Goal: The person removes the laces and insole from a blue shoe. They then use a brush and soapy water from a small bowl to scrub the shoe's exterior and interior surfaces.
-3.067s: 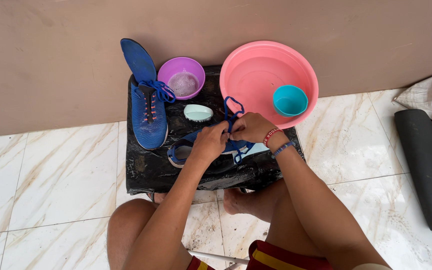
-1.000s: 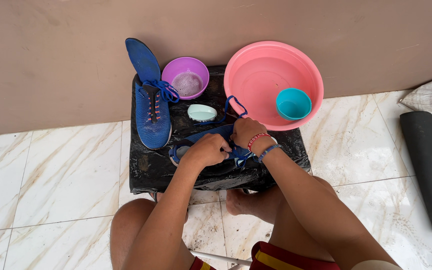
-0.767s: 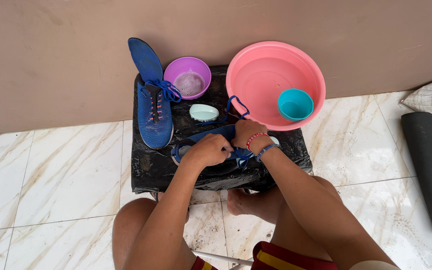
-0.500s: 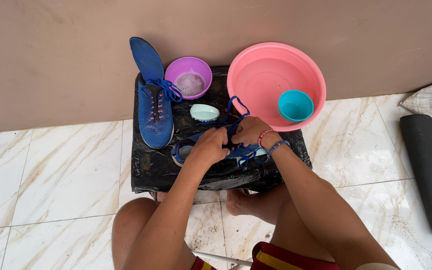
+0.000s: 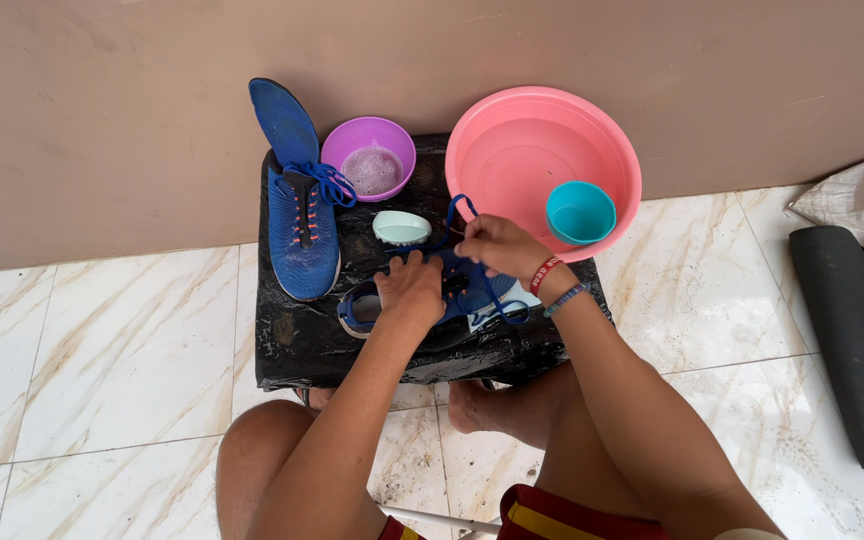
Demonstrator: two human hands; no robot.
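Blue mesh sneaker (image 5: 472, 295) lies sideways on the black-wrapped stand (image 5: 302, 345), pressed down by the left hand (image 5: 410, 290). Since half a second ago the right hand (image 5: 492, 245) has lifted, pinching its blue lace (image 5: 460, 212) taut toward the pink plastic basin (image 5: 512, 150).

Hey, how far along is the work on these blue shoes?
One blue sneaker lies laced beside the purple bowl. In hand: the second sneaker, steadied by the left hand while the right hand pulls its blue lace. Whether washing is finished can't be told.
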